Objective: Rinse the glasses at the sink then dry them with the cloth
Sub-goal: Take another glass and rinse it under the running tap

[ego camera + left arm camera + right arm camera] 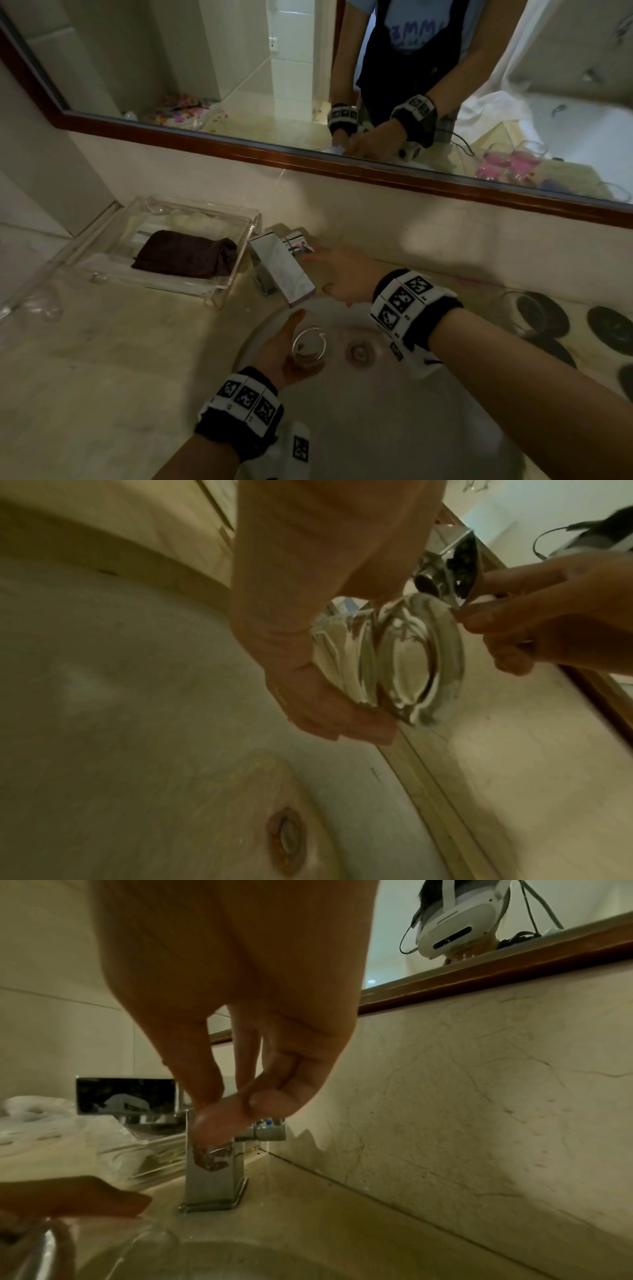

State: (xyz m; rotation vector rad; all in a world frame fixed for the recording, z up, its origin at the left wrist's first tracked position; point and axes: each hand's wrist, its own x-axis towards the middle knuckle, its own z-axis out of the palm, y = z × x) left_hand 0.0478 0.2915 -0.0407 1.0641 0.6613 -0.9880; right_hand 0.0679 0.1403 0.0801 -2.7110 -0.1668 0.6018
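Observation:
My left hand (286, 349) holds a clear drinking glass (309, 345) upright over the white sink (376, 431), just below the chrome faucet spout (284, 270). In the left wrist view, the fingers (329, 718) wrap the glass (411, 664) from the side. My right hand (339, 274) reaches to the faucet handle (298, 242). Its thumb and index finger (205, 1091) pinch the handle (268, 1130). I see no water running. A folded dark brown cloth (186, 254) lies in a clear tray (219, 296) left of the faucet.
Another glass (524, 313) stands on the counter at the right among dark round coasters (609, 325). A clear glass (42, 306) lies at the far left. A drain (360, 351) sits in the basin. A wood-framed mirror (376, 173) runs above the backsplash.

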